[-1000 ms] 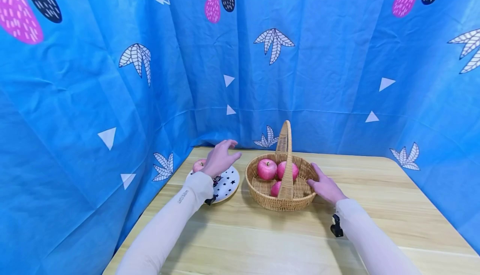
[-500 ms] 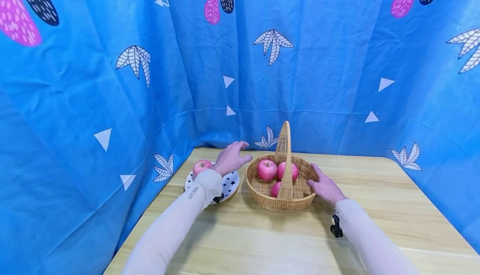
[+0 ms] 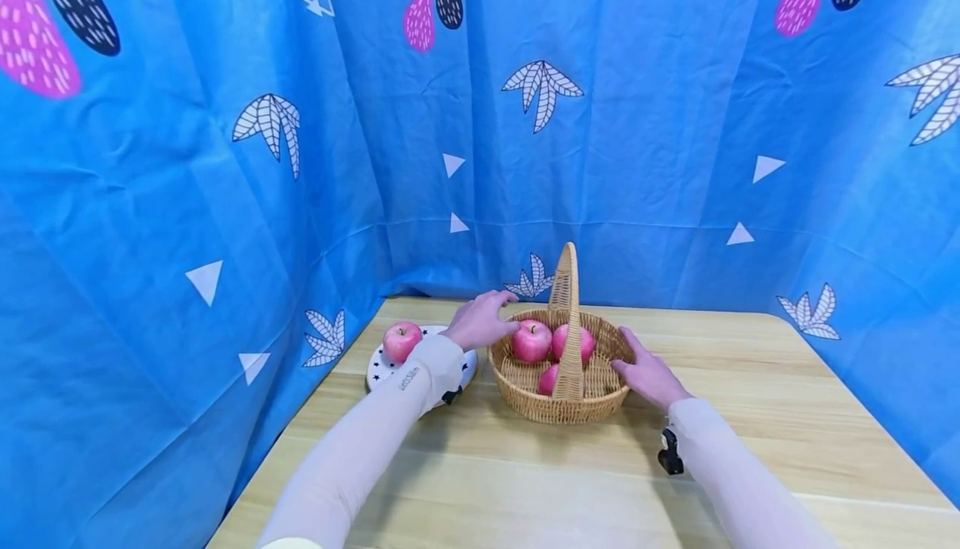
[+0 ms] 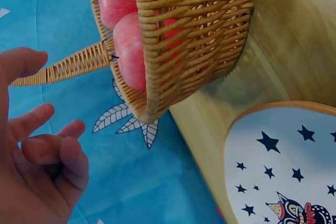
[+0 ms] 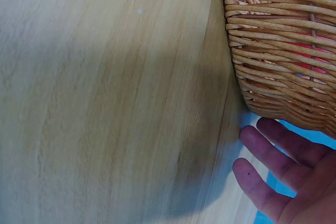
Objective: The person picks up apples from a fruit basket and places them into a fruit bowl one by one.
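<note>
Head view shows you one basket (image 3: pixel 517 405) on one table (image 3: pixel 570 482), with its single handle (image 3: pixel 567 299) standing upright. Inside it you can count three apples (image 3: pixel 532 341): two toward the back and one in front, partly hidden by the handle. One more apple (image 3: pixel 402 341) lies on the one plate (image 3: pixel 382 376), to the left of the basket. In the left wrist view the plate shows many dark stars.

Your left hand (image 3: pixel 480 321) holds nothing. It hangs palm down between the plate and the basket, near the left rim, with the forearm crossing in front of the plate; in the left wrist view its fingers are loosely bent and apart from the apples. Your right hand (image 3: pixel 651 374) grips the right rim of the basket, thumb over the inside, other fingers along the outside. In the right wrist view, three of these fingers are spread and nearly straight.
</note>
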Motion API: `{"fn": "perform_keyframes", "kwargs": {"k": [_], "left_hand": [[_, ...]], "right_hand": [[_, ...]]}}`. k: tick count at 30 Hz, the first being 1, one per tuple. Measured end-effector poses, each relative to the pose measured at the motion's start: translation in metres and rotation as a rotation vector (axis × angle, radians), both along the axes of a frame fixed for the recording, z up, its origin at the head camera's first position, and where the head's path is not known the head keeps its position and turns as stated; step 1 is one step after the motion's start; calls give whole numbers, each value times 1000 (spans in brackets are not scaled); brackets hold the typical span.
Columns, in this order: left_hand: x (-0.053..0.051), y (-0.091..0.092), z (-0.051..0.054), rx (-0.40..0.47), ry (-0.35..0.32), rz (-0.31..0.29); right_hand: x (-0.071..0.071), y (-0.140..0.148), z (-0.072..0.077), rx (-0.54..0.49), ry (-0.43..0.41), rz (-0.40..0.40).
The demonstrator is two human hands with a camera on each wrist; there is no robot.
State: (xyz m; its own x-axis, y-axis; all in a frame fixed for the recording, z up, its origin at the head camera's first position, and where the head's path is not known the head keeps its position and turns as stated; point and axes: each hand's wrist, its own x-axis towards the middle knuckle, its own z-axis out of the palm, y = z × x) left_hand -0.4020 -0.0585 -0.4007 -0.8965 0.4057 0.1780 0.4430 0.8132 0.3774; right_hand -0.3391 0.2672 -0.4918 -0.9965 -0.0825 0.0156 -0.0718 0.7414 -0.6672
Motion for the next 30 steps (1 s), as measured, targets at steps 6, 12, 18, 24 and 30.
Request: {"fn": "perform_keyframes", "kwargs": {"k": [6,12,18,24,30], "left_hand": [[-1,10,2,-69,-24,-14],[-7,18,0,-107,-41,-18],[-11,26,-1,-166,-59,-13],[-14,32,-1,-191,-90,10],[-18,35,-6,-226,-115,13]], "right_hand": [[1,0,2,4,-2,-1],[-1,1,0,8,6,-7],[-1,2,0,5,8,-3],[0,3,2,9,8,-1],[-1,2,0,11,-1,-2]]}}
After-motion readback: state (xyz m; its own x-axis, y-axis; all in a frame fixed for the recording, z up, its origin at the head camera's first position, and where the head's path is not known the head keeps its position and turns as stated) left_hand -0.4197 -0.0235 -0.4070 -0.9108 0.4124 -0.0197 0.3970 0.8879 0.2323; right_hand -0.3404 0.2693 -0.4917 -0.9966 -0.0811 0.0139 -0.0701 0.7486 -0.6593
